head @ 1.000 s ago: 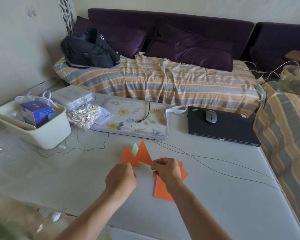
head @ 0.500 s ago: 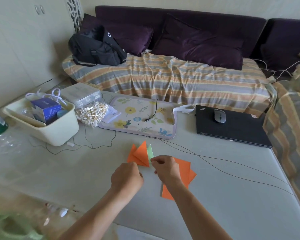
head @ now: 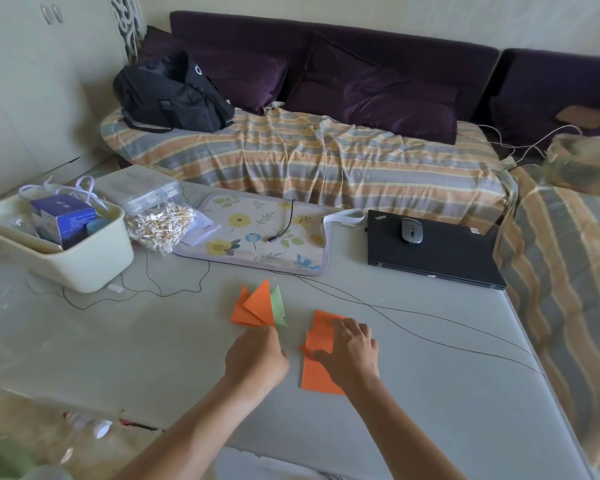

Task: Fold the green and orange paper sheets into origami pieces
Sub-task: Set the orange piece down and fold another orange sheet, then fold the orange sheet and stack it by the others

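Orange folded triangles fan out on the pale table with a green folded piece tucked against their right side, all gathered at one lower corner where the left hand pinches them with curled fingers. Just to the right, apart from that bundle, lies a small stack of flat orange sheets; the right hand rests on top of it with fingers spread and fairly straight, pressing the paper down rather than gripping it. Thin dark cables cross the table beyond the papers. Farther back sit a floral mat, a closed black laptop with a grey mouse on its lid, a bag of cotton swabs, and a cream plastic bin holding a blue box. Behind the table a striped cover drapes a purple sofa with a black backpack on it
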A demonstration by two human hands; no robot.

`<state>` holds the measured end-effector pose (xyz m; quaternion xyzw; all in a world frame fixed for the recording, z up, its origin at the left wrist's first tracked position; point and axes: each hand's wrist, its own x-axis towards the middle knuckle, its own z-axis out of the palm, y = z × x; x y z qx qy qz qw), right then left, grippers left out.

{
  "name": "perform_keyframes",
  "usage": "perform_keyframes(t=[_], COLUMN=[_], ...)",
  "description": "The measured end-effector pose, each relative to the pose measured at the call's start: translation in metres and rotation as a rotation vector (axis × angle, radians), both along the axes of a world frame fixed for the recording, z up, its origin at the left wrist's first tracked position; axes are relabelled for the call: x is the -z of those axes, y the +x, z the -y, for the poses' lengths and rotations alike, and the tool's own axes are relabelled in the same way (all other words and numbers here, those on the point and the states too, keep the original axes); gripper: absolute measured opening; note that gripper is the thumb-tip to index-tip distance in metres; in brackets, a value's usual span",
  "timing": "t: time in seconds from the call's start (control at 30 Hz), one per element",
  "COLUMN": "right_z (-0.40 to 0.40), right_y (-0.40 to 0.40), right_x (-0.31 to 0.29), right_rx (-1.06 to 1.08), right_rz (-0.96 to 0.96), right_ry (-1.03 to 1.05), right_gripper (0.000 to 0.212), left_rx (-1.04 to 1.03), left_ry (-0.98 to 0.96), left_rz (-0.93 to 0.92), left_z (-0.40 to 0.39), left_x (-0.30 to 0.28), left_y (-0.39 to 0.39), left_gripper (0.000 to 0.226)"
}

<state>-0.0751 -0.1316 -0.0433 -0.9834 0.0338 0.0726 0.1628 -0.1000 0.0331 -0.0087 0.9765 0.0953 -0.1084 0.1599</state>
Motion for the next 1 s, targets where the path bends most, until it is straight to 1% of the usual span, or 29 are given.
perform_keyframes(t=[0.1,0.3,0.47,0.6,0.8,1.0], right_z=[0.002,0.007,0.009,0.007,0.008,0.010], right_y=[-0.001,-0.004,-0.004,-0.004,-0.002,-0.001], right_x=[-0.001,0.000,0.004,0.005,0.009,0.011], right_rx=[-0.048,-0.048,-0.073,-0.067,-0.094,-0.115], right_rz=[0.043,0.011,0.034,0.026,0.033,0.007], right_ry=[-0.040,-0.026,-0.035,-0.004,-0.016,-0.010], right_gripper=[0.056,0.054,0.049,0.057,0.050,0.058], left_rx=[0.024,0.054,0.061,0.068,0.112,0.145], left_ry=[-0.005,-0.006,-0.005,-0.026,-0.094,-0.085], left_rz=[-0.010,-0.030,-0.025,-0.018,-0.044,-0.036], left_z=[0.009,0.015,0.014,0.015,0.020,0.024], left_x=[0.003,0.008,0.011,0.013,0.019,0.023], left_y=[-0.003,-0.007,-0.008,-0.009,-0.008,-0.008], left_gripper=[0.024,0.025,0.025,0.025,0.026,0.031])
